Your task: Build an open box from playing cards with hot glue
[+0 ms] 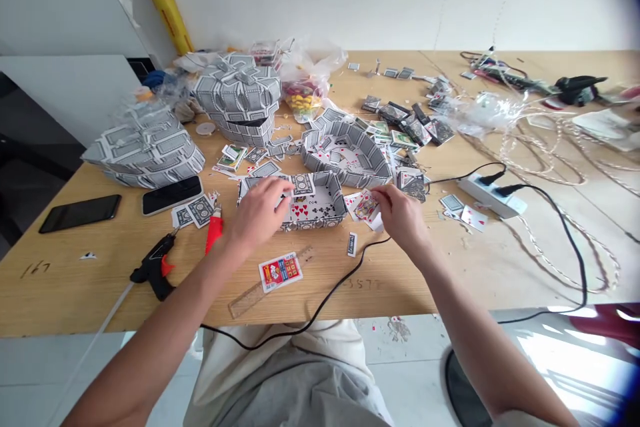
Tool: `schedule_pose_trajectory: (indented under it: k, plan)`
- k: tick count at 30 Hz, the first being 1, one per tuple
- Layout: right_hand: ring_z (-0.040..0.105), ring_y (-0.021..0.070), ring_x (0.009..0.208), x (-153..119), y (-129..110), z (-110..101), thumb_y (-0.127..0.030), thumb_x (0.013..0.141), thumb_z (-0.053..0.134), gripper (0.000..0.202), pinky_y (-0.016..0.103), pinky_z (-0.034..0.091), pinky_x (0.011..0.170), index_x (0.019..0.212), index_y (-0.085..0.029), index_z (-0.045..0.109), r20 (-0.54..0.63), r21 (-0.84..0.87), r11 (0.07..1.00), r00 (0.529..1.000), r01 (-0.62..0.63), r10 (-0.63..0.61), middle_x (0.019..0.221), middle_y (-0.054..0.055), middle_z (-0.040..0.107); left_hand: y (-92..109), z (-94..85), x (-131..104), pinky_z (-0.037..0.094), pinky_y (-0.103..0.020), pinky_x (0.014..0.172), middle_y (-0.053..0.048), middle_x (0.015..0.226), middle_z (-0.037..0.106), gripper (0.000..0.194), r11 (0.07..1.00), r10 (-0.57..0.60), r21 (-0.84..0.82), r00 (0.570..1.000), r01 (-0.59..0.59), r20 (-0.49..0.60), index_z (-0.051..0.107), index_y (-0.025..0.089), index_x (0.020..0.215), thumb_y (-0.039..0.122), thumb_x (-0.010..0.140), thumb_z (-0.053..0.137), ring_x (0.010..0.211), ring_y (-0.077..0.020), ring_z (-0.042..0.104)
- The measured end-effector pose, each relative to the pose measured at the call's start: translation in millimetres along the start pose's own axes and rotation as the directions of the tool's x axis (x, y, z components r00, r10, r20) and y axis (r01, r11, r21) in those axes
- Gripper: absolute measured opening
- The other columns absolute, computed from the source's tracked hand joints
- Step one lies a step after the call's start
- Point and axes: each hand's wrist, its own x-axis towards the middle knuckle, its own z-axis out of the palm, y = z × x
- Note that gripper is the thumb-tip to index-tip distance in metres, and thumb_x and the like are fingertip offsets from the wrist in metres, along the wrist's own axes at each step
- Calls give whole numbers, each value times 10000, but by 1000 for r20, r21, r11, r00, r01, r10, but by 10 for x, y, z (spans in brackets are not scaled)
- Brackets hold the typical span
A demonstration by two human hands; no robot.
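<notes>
My left hand [263,207] reaches over a shallow tray made of playing cards [320,222], its fingers closed at the edge of a patterned-back playing card [303,185]. Card faces line the tray's floor. To the right of the tray, my right hand [400,210] pinches a face card [367,207] over a few loose cards on the table. Behind the tray stands a larger open card-built box [350,153] with several sides. Nearer me, a red card [280,271] lies across a clear ruler [247,300].
A hot glue gun [154,267], a red-handled cutter [214,230] and two phones [80,213] lie at left. Two lidded card boxes [145,153] stand behind them. A black cord [330,293] crosses the front toward a power strip [493,195]. Black card packs [413,123] lie at the back.
</notes>
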Motion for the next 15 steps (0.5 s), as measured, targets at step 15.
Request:
schedule_pose_trajectory:
  k: [15]
  plan:
    - [729, 276, 1006, 462, -507, 253, -268, 1100, 541, 281, 391, 552, 916, 1086, -188, 810, 26, 85, 927, 929, 367, -370, 1092, 134, 792, -460, 260, 691, 544, -431, 1000, -139, 1230, 745, 289, 970, 127, 165, 952, -178, 277, 724, 170, 1195, 110, 987, 532, 1120, -294, 715]
